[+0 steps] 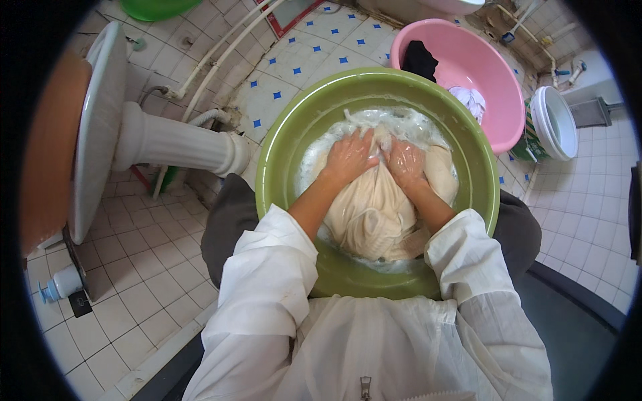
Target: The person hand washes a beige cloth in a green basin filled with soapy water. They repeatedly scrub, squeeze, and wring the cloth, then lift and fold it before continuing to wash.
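A large green plastic basin (281,165) stands between my knees with soapy water (416,120) in it. Wet cream-coloured cloth (371,210), perhaps a garment, lies bunched in the suds. My left hand (348,155) grips a fold of it near the basin's middle, thumb towards the right. Close beside it, my right hand (405,160) is closed on the same cloth, its fingertips partly hidden by foam and fabric. A twisted strip of the cloth rises between the two hands. Another roll of cream fabric rests just right of my right hand.
Behind the basin at right is a pink plastic tub (481,65) holding a black cloth (420,60) and a white cloth (469,100). A white bucket (554,123) stands beyond it. On the left are a pedestal washbasin (175,138) and pipes (208,75). The floor (321,65) is tiled.
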A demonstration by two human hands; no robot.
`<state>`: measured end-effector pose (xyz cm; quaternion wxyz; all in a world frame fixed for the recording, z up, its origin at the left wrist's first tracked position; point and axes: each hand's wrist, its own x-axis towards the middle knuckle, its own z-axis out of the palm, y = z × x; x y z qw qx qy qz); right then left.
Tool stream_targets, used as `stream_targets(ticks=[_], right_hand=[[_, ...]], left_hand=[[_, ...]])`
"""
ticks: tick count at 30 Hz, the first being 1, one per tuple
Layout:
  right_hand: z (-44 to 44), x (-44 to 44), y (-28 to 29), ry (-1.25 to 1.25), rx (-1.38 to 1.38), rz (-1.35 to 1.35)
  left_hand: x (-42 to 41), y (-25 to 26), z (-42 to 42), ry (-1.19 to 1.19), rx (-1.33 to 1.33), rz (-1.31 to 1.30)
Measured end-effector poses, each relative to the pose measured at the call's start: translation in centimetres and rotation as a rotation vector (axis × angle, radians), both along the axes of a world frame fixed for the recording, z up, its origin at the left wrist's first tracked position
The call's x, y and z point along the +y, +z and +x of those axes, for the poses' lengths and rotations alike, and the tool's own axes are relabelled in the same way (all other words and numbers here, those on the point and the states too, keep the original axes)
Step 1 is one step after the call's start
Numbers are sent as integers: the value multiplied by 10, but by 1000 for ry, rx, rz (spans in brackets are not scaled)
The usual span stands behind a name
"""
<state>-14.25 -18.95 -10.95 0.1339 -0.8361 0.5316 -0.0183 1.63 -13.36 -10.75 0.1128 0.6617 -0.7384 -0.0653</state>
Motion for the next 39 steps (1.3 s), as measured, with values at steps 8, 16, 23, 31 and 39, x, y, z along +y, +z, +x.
stream_targets(ticks=[8, 16, 23, 31, 39], right_hand=[[-19, -60, 11, -89, -213, 290], [61, -6, 13, 26, -186, 99], [28, -23, 37, 69, -881, 906], [-18, 24, 210, 201, -1109, 948], [-45, -6, 210, -59, -1156, 780]], left_hand=[[32, 52, -1, 296, 345, 183], [113, 84, -40, 380, 499, 689], [159, 105, -35, 215, 484, 588], [82, 49, 25, 263, 1021, 298], [125, 134, 4, 481, 432, 37]])
